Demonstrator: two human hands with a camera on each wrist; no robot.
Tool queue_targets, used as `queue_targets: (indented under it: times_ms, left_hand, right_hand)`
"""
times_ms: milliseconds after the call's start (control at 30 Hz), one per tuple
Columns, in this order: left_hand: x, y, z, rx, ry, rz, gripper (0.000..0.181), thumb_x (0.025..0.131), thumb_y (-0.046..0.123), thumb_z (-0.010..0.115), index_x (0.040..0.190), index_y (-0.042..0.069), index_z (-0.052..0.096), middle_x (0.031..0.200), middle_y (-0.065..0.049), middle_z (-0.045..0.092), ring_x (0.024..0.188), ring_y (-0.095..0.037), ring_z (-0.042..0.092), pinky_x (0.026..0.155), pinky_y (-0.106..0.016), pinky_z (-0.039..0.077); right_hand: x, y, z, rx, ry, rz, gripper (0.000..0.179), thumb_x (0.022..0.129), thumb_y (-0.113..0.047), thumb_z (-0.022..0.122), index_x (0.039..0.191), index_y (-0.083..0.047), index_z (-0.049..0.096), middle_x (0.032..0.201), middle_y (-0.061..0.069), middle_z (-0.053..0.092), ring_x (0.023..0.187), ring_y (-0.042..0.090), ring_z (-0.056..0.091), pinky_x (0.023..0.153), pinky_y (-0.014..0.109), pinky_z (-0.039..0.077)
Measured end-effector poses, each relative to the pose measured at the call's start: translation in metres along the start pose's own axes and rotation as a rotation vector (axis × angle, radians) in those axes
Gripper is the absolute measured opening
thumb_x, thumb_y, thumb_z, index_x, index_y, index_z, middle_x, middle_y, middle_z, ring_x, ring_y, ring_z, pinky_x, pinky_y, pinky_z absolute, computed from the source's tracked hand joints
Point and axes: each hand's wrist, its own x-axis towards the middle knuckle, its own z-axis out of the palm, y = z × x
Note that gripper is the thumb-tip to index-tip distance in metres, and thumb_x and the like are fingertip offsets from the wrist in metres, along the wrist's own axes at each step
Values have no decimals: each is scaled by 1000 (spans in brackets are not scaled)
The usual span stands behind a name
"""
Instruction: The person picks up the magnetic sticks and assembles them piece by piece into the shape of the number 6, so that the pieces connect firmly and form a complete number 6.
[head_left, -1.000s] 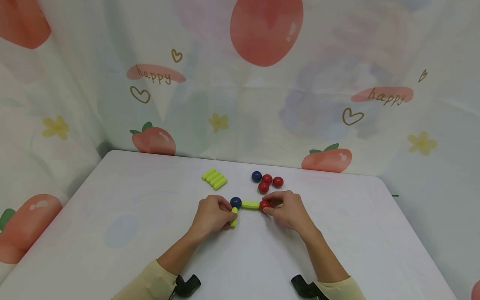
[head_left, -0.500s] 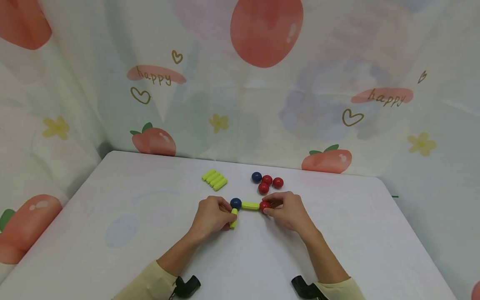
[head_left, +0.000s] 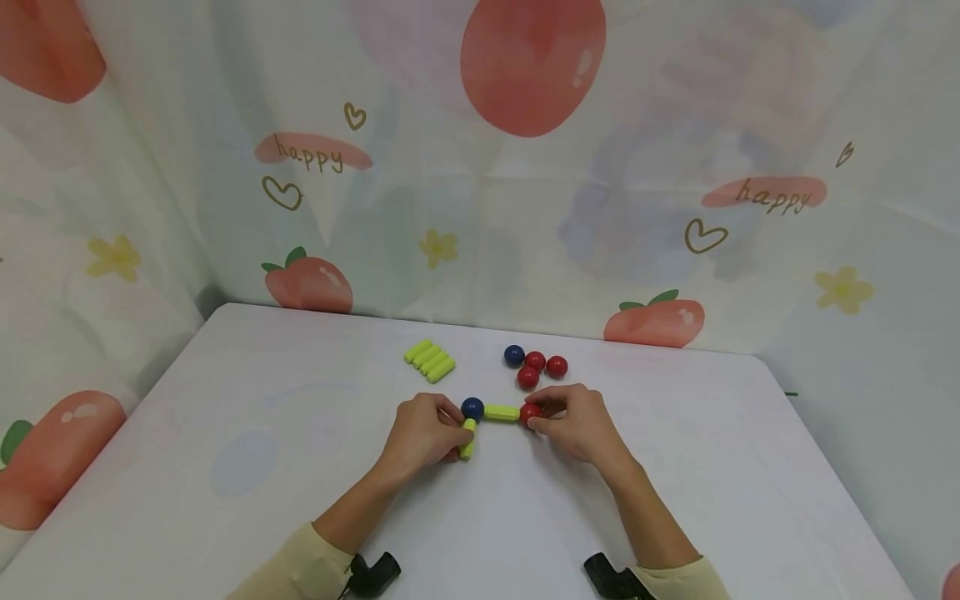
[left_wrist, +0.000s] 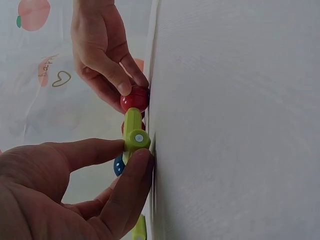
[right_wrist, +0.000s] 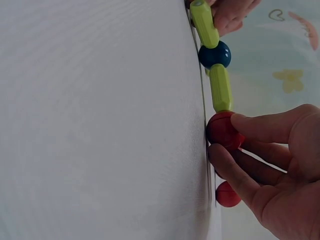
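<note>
In the head view, my left hand (head_left: 423, 429) pinches a lime-green toy rod (head_left: 467, 452) between thumb and fingers. The rod's far end meets a dark blue ball (head_left: 472, 408). From that ball a second lime-green rod (right_wrist: 221, 89) runs right to a red ball (head_left: 529, 412), so the pieces form a bent chain low over the table. My right hand (head_left: 573, 421) grips the red ball with thumb and fingertips. A silvery disc shows in the held rod's near end (left_wrist: 138, 138) in the left wrist view.
Several lime-green rods (head_left: 430, 361) lie side by side farther back on the white table (head_left: 300, 467). Right of them sit a blue ball (head_left: 513, 356) and several red balls (head_left: 535, 361). A printed curtain (head_left: 480, 208) hangs behind the table's back edge.
</note>
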Motion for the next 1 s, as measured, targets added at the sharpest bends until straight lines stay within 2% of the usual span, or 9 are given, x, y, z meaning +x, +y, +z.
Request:
queue_targets:
  times_ms: [133, 300, 533, 733, 833, 1000]
  left_hand:
    - [0, 1, -1, 11, 7, -1, 16, 84, 9, 80, 97, 5, 73, 75, -2, 74, 59, -15, 70, 57, -26, 57]
    - [5, 4, -9, 77, 67, 18, 14, 88, 13, 79, 100, 6, 73, 79, -2, 73, 62, -16, 68, 60, -27, 54]
    - [24, 6, -22, 195, 168, 94, 14, 88, 12, 80, 101, 8, 76, 87, -2, 71, 83, -18, 63, 73, -31, 54]
    - [44, 5, -26, 275, 249, 183, 16, 86, 6, 80, 101, 7, 76, 89, -5, 71, 87, -21, 64, 79, -36, 54]
    - [52, 4, -26, 312, 268, 205, 17, 85, 5, 79, 101, 7, 76, 91, -7, 71, 87, -21, 63, 80, -36, 54]
    - [60, 6, -25, 369, 265, 205, 18, 87, 4, 77, 105, 6, 75, 94, -8, 68, 87, -22, 61, 81, -36, 54]
  right_hand:
    - [0, 2, 0, 0, 2, 14, 30, 89, -15, 82, 118, -15, 79, 97, 0, 76, 95, 18, 67, 81, 33, 60]
    - [1, 4, 0, 2, 9, 6, 31, 88, -14, 82, 119, -14, 78, 97, 0, 76, 94, 18, 67, 82, 34, 61]
    - [1, 2, 0, 4, 13, 9, 30, 88, -15, 83, 119, -14, 79, 98, 1, 76, 95, 19, 68, 82, 33, 61]
    - [0, 0, 0, 12, 9, 12, 29, 89, -14, 82, 118, -14, 79, 98, 1, 76, 95, 19, 68, 82, 34, 61]
    - [0, 0, 0, 9, 8, 9, 29, 89, -14, 81, 118, -14, 79, 98, 1, 76, 95, 18, 67, 82, 34, 60]
    - [1, 0, 0, 13, 11, 6, 28, 89, -14, 82, 117, -14, 79, 97, 0, 76, 94, 18, 67, 82, 33, 60]
